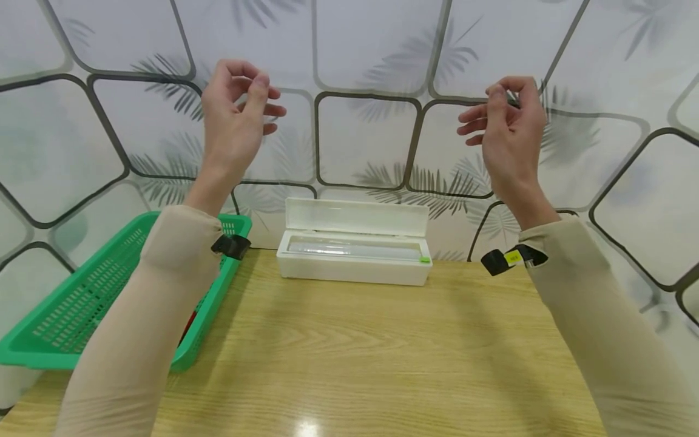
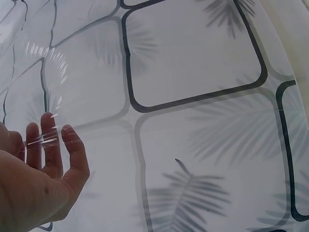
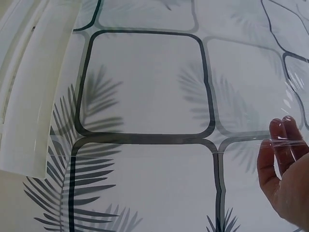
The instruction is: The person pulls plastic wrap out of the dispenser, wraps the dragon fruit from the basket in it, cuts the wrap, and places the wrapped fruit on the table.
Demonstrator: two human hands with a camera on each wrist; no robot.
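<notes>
My left hand [image 1: 235, 121] is raised at the upper left, thumb and index finger pinching a sheet of clear cling film [image 2: 46, 137]. Level with it at the upper right, my right hand [image 1: 513, 130] pinches the film too, its glints and creases showing at the fingertips in the right wrist view. Between the hands the film is so transparent that its full outline is hard to see. Below stands a white cling film dispenser box [image 1: 354, 270], its lid [image 1: 357, 217] up. A clear-looking roll [image 1: 327, 248] lies inside, and a small green slider [image 1: 425, 260] sits at its right end.
A green plastic basket [image 1: 40, 358] stands at the left, partly behind my left forearm, with something red [image 1: 189, 325] inside. Behind the wooden table [image 1: 371, 346] rises a wall [image 1: 366, 139] with a leaf and rounded-block pattern.
</notes>
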